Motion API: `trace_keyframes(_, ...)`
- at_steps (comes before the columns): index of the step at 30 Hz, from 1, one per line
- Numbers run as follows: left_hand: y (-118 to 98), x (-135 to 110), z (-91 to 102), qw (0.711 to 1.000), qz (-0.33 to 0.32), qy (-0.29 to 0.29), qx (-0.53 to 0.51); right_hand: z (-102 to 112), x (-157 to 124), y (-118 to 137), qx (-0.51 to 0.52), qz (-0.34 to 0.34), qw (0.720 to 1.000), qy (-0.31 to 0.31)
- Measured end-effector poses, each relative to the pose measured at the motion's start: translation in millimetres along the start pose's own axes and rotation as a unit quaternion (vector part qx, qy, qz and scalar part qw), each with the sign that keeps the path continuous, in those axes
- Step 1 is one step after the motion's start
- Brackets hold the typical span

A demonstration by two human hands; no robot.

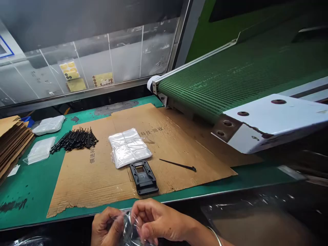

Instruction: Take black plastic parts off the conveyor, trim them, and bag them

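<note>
While in both hands, bag: clear poly bag (132, 229), bunched, low in view, just past near edge of green worktop (25, 201).
LH: LH (106, 227) on bag's left side, LH fingers (114, 218) clamped on the film.
RH: RH (156, 220) on bag's right side, RH fingers (146, 213) clamped on it too, metal bangle (215, 236) on wrist.
Nearest hands: blk moulded plastic bracket (143, 177) lying near edge of flattened cardboard sheet (77, 184), w/ printed Chinese text.
Just above bracket: stack of clear poly bags (129, 147), touching it, on same sheet.
To the right: single blk cable tie (178, 164), lying on its own on cardboard.
To the left: pile of blk cable ties (74, 139), side by side at sheet's edge.
Far left: 2 bundles of clear bags (41, 150) on worktop, beside stack of cardboard sheets (12, 147).
Overhead: green conveyor belt (230, 78) w/ white metal bracket (271, 119) at right; yellow stickers (69, 70) on window behind.
</note>
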State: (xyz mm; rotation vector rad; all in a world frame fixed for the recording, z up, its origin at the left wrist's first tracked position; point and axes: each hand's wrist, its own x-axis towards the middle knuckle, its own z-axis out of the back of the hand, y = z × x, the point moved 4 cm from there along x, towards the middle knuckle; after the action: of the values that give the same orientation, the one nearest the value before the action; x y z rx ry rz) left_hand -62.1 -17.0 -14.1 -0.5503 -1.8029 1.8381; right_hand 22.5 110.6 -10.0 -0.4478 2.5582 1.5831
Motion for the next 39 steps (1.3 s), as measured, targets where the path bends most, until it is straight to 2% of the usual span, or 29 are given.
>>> trace_keyframes(3,-9.2,-2.9,1.9,0.999,-0.039,0.010,0.035,0.9,-11.1,-7.5,0.006,-0.003,1.000,0.018)
trace_keyframes(6,-13.3,-1.5,-1.0,0.994,-0.077,0.058,0.048,-0.7,-17.7,-12.1,0.030,0.012,0.999,-0.018)
trace_keyframes(9,-14.2,0.1,-1.8,0.982,-0.127,0.097,0.099,-4.8,-20.6,-18.1,0.017,0.002,1.000,-0.025)
trace_keyframes(11,-14.2,-0.2,-1.4,0.975,-0.150,0.101,0.128,-4.2,-21.5,-20.9,-0.004,0.002,0.999,-0.048)
trace_keyframes(15,-11.4,-3.3,-1.8,0.984,-0.129,0.043,0.119,4.0,-22.7,-21.2,-0.041,0.053,0.988,-0.136)
trace_keyframes(18,-8.1,-4.9,-5.0,0.984,-0.123,0.014,0.130,5.2,-24.5,-21.2,-0.037,0.078,0.986,-0.143)
trace_keyframes(20,-9.7,-6.2,-2.0,0.973,-0.156,-0.062,0.159,2.3,-27.5,-20.0,-0.023,0.082,0.989,-0.122)
trace_keyframes(22,-13.6,-10.3,1.6,0.956,-0.199,-0.143,0.159,-1.3,-32.1,-15.8,-0.037,0.093,0.987,-0.127)
trace_keyframes(23,-14.1,-12.2,1.0,0.959,-0.200,-0.149,0.136,-2.9,-34.6,-12.9,-0.069,0.103,0.981,-0.147)
trace_keyframes(24,-12.8,-13.3,-2.1,0.971,-0.178,-0.123,0.100,-4.7,-36.8,-9.7,-0.115,0.116,0.971,-0.176)
trace_keyframes(25,-10.0,-14.1,-8.2,0.987,-0.137,-0.065,0.058,-7.0,-38.4,-6.6,-0.169,0.132,0.955,-0.205)
trace_keyframes(26,-6.2,-15.7,-17.4,0.996,-0.085,0.020,0.022,-10.2,-39.1,-4.3,-0.224,0.148,0.937,-0.225)
trace_keyframes(27,-2.3,-18.6,-27.1,0.994,-0.032,0.101,-0.004,-13.7,-38.7,-3.2,-0.271,0.163,0.919,-0.237)
trace_keyframes(28,1.2,-22.2,-35.2,0.987,0.012,0.157,-0.021,-17.0,-37.5,-3.5,-0.306,0.174,0.904,-0.241)
trace_keyframes(29,4.4,-25.3,-41.5,0.981,0.049,0.186,-0.038,-19.5,-35.7,-4.9,-0.328,0.181,0.896,-0.240)
trace_keyframes(31,10.5,-29.0,-49.2,0.975,0.106,0.171,-0.097,-21.1,-32.0,-9.8,-0.330,0.176,0.899,-0.229)
trace_keyframes(33,16.2,-30.6,-52.9,0.967,0.141,0.103,-0.187,-18.4,-29.8,-14.6,-0.278,0.160,0.922,-0.216)
trace_keyframes(35,21.5,-31.3,-55.7,0.945,0.162,0.054,-0.278,-11.8,-30.0,-17.1,-0.199,0.150,0.942,-0.227)
trace_keyframes(37,27.5,-29.8,-54.6,0.915,0.186,0.018,-0.358,-1.5,-32.8,-17.5,-0.140,0.147,0.937,-0.283)
trace_keyframes(39,34.3,-26.1,-48.9,0.878,0.218,-0.012,-0.426,9.5,-36.9,-16.1,-0.105,0.158,0.913,-0.360)
